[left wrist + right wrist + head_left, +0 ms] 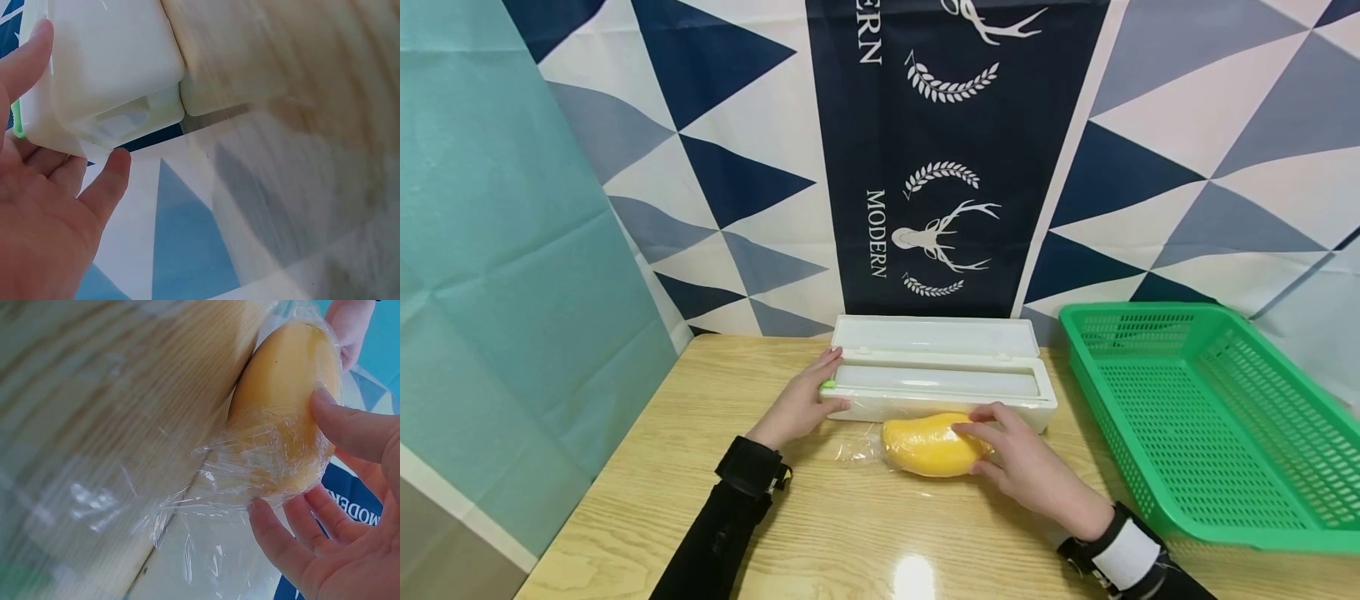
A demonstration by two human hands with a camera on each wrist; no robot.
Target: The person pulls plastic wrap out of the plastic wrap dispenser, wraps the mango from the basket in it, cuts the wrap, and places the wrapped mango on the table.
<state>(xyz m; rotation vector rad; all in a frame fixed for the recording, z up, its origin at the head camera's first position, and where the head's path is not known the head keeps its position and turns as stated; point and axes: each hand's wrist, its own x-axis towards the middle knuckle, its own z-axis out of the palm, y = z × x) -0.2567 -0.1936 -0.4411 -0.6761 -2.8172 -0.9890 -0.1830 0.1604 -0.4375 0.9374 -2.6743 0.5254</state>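
On the pale wood-grain surface [662, 500], a green rectangular plastic mesh basket [1150, 307] sits toward three o'clock, and a long white plastic box [880, 407], lid raised, a white roll [936, 381] inside, lies toward twelve, the grip of the left hand [800, 402] holding its nine o'clock end. Just beside the box at six o'clock, a yellow oval film-wrapped fruit [925, 447] rests with its three o'clock end held in the grip of the right hand [1026, 462], clear crumpled film [859, 450] trailing toward nine.
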